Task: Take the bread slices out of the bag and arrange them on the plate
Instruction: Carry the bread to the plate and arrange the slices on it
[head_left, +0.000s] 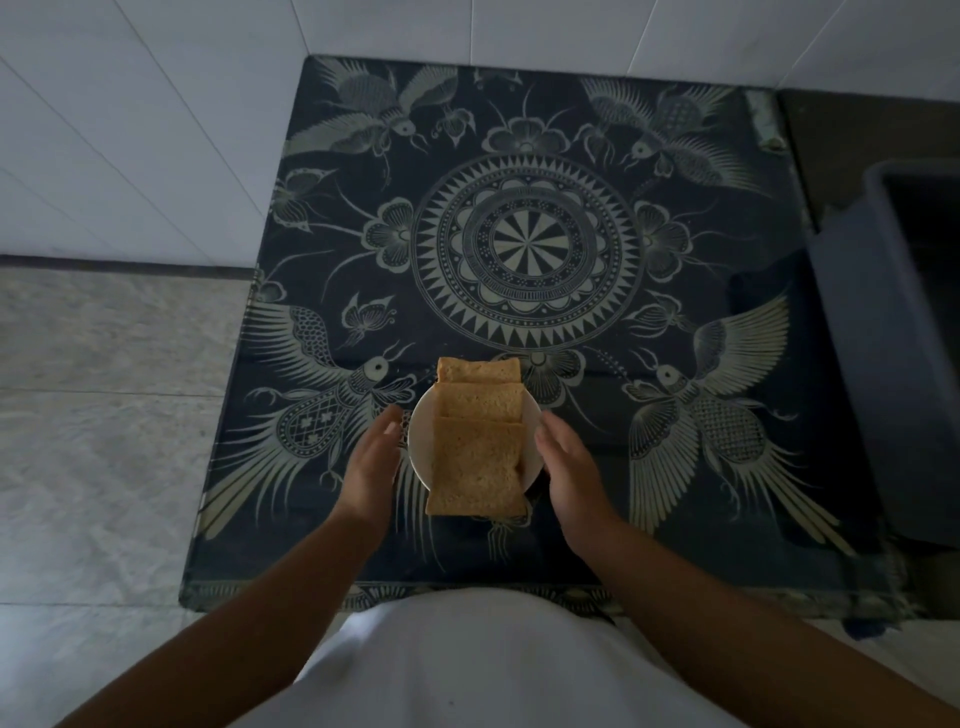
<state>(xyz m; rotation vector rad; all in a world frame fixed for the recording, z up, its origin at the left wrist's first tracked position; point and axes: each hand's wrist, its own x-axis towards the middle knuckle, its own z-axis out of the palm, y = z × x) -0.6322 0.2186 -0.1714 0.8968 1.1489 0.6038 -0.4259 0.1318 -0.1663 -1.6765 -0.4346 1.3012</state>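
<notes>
While overlapping in a row from far edge to near edge, three tan square bread slices (477, 457) lie on a small round white plate (418, 441). Nearest slice uppermost, jutting past the plate's near rim; farthest slice poking out beyond the far rim. Plate set on the near middle of a dark blue glass-topped table (519, 156) patterned with pale birds, flowers and a central round medallion.

Left hand (371, 467) just beside the plate's left rim, fingers straight and relaxed, palm turned toward the plate, gripping nothing; cannot tell whether fingertips touch the rim. Right hand (569, 467) just beside the right rim, fingers likewise loosely extended, palm facing inward, holding nothing. Both bare forearms reaching in from the bottom, over a white garment (478, 670).

White tiled wall (130, 130) behind and to the left of the table. Pale marbled floor tiles (104, 415) at left. Grey rectangular plastic bin (872, 322) standing at the table's right side.
</notes>
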